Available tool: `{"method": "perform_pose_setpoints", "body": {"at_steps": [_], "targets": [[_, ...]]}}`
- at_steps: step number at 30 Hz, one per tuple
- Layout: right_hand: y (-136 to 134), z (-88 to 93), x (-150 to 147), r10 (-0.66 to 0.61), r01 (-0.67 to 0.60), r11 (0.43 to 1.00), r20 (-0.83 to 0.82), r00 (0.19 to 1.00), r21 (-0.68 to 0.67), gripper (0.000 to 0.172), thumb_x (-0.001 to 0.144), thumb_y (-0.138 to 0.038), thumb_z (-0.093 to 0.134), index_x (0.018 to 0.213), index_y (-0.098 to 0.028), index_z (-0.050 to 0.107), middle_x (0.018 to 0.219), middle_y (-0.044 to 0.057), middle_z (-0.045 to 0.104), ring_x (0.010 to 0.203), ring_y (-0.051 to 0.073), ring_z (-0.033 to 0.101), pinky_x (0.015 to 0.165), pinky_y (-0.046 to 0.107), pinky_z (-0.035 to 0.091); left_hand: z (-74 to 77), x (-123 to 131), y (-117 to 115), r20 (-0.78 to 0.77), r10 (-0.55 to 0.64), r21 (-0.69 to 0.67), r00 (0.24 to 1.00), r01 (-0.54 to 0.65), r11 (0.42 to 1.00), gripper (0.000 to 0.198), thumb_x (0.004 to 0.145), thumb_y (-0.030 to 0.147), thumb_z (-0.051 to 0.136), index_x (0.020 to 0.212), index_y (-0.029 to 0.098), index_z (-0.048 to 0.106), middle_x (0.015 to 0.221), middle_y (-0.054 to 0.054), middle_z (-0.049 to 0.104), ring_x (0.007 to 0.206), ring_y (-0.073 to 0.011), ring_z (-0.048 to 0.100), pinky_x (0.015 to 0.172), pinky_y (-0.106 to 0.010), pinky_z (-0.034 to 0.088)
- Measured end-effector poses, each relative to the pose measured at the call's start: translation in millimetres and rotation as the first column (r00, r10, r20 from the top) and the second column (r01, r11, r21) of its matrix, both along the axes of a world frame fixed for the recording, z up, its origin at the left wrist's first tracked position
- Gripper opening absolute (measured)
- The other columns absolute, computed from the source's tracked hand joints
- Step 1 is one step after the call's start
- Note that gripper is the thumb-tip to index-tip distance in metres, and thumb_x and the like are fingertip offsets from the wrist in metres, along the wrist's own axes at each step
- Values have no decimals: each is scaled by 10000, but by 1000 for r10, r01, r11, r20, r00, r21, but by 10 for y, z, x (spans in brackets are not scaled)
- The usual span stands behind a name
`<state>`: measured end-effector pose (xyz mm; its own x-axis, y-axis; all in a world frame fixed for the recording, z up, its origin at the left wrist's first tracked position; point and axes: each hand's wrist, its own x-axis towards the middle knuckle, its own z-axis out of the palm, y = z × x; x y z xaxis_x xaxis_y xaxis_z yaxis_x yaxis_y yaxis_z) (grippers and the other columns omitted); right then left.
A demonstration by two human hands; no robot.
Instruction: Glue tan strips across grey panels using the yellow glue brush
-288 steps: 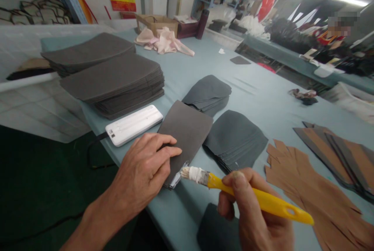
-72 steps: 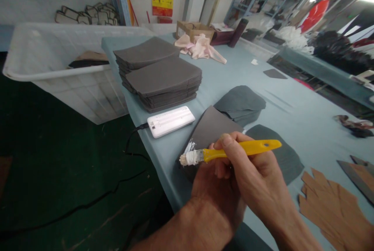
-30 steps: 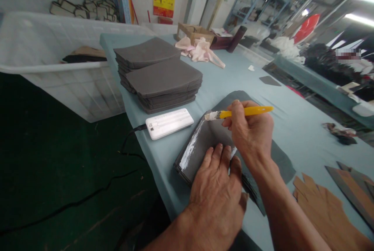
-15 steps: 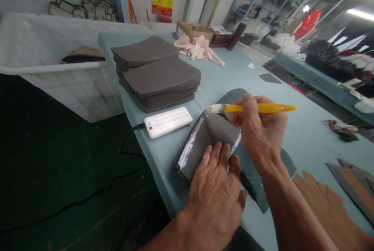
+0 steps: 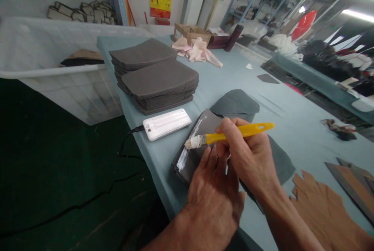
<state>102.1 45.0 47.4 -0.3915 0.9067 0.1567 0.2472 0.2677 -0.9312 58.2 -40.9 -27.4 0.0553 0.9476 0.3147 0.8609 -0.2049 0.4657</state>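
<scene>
**Head view.** We found the right hand (image 5: 251,153) raised over the worktop (image 5: 304,142), its fingers closed in a firm pinch around the yellow handle of a paste brush (image 5: 239,130). The brush's white-caked bristles (image 5: 194,141) lay over a small stack of dark grey cut sheets (image 5: 201,120); we could not tell whether they touched the top sheet. The stack sat close to the worktop's near edge, pinned by the left hand (image 5: 214,200), whose fingers were spread open and pressed flat on it. A white paste smear (image 5: 182,160) ran along the stack's left side.

Just beside the stack lay a white power bank (image 5: 166,124) with a black cable (image 5: 131,129). A pile of dark grey pieces (image 5: 235,103) lay behind, and two taller stacks (image 5: 154,83) stood farther off. Tan cut pieces (image 5: 324,204) lay at lower right.

We judged three risks. The top sheet could slip under a light press and spread paste onto the sheets beneath. The loaded bristles could mark the left fingers, working so close. A careless stroke or drip could also foul the power bank.
</scene>
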Motion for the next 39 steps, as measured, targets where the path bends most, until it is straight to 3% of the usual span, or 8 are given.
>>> {"method": "perform_pose_setpoints", "body": {"at_steps": [5, 11, 27, 39], "targets": [[77, -63, -18, -54, 52, 996, 27, 998, 66, 437, 968, -584, 662, 742, -211, 641, 475, -21, 591, 380, 111, 520, 390, 208, 405, 28, -15, 14, 21, -11, 1, 1000, 11, 1000, 728, 1010, 422, 618, 1609, 57, 421, 1701, -204, 407, 1633, -350, 290, 1352, -498, 295], [210, -72, -30, -119, 102, 982, 95, 988, 161, 417, 989, -536, 625, 732, -207, 647, 495, -25, 596, 387, 102, 503, 391, 212, 381, 47, -18, 26, 1, -15, -43, 1000, 15, 999, 736, 987, 447, 657, 1570, 38, 470, 1682, -242, 419, 1597, -375, 372, 1304, -530, 391], [499, -46, -88, -196, 165, 961, 128, 972, 223, 399, 964, -516, 581, 717, -212, 655, 487, -21, 596, 442, 129, 530, 482, 266, 425, 129, -24, 43, 22, -13, -124, 1000, 15, 992, 702, 995, 462, 637, 1539, 31, 539, 1651, -287, 417, 1563, -393, 416, 1270, -547, 434], [841, -130, -100, -265, 221, 936, 133, 955, 275, 361, 969, -484, 574, 760, -207, 670, 501, -16, 621, 478, 159, 589, 540, 271, 458, 98, -43, 12, 22, 20, -4, 1000, -20, 1000, 633, 991, 467, 656, 1457, 40, 615, 1615, -272, 476, 1530, -372, 469, 1242, -507, 480]]}}
